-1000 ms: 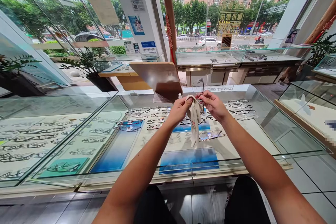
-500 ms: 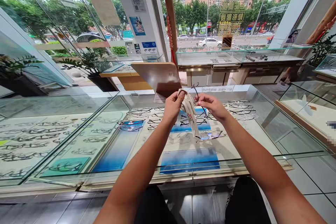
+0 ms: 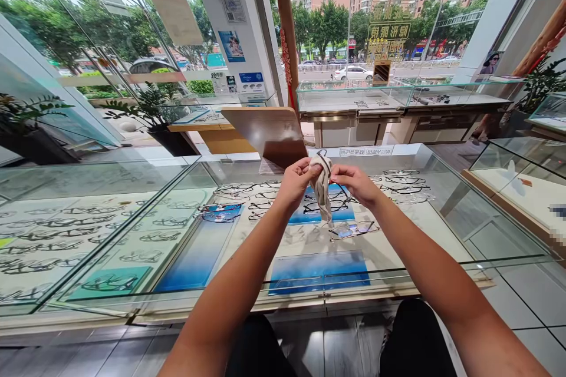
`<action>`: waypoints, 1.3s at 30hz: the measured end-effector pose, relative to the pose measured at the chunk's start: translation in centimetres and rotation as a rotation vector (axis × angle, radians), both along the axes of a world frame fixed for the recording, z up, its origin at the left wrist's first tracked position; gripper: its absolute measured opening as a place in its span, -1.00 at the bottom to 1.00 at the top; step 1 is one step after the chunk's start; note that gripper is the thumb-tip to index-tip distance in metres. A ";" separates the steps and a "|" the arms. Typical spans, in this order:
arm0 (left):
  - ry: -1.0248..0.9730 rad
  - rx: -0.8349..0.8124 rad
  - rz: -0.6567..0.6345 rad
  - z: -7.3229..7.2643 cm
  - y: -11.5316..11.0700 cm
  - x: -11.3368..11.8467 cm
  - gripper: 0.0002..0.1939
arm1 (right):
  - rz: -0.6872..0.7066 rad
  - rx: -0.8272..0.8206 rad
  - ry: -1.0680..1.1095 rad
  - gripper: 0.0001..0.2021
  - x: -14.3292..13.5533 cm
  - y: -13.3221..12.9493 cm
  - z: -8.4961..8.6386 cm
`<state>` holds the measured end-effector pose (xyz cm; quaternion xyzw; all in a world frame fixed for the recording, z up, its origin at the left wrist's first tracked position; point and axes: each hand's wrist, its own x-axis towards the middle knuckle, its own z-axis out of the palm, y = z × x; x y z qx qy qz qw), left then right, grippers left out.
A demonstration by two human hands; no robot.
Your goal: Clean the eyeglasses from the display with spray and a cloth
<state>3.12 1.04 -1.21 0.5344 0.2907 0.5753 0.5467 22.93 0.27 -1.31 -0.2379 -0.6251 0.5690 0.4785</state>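
Observation:
A pale cloth [image 3: 324,193] hangs in folds from my left hand [image 3: 297,181], whose thumb and fingers are closed on it. Out of the top of the cloth rises the dark, thin rim of a pair of glasses [image 3: 324,154]; the cloth covers most of the frame. My right hand [image 3: 356,182] pinches the glasses from the right side, close against the cloth. Both hands are up above the glass showcase. Below them, another pair of glasses [image 3: 354,230] rests near the lower end of the cloth.
The glass showcase [image 3: 247,285] holds several rows of glasses and blue cards. A wooden chair back [image 3: 265,129] stands behind it. Another showcase [image 3: 522,188] is at the right, and further counters [image 3: 354,100] line the window. Potted plants [image 3: 163,112] stand at the left.
The cloth has been brought up over the glasses, so less of the frame shows. My hands have moved closer together.

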 end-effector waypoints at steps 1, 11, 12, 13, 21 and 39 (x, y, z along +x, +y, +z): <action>0.006 -0.006 -0.025 0.1 -0.1 0.0 -0.40 | -0.002 -0.011 0.013 -0.73 -0.1 0.0 0.0; 0.020 0.055 -0.079 0.4 -0.8 0.2 -0.50 | -0.046 -0.070 0.056 -0.73 0.0 0.2 -0.2; 0.032 0.059 -0.063 0.3 -0.7 0.2 -0.49 | -0.044 -0.063 0.052 -0.73 0.0 0.2 -0.2; 0.048 0.063 -0.045 0.3 -0.8 0.3 -0.48 | -0.041 -0.058 0.052 -0.72 -0.1 0.1 -0.2; 0.129 0.150 0.086 0.8 -1.7 0.5 -0.48 | 0.021 -0.088 0.077 -0.66 -1.0 -1.1 0.1; 0.119 0.085 -0.104 1.7 -1.7 -0.8 -0.39 | 0.077 -0.169 0.164 -0.65 -0.8 -1.2 0.4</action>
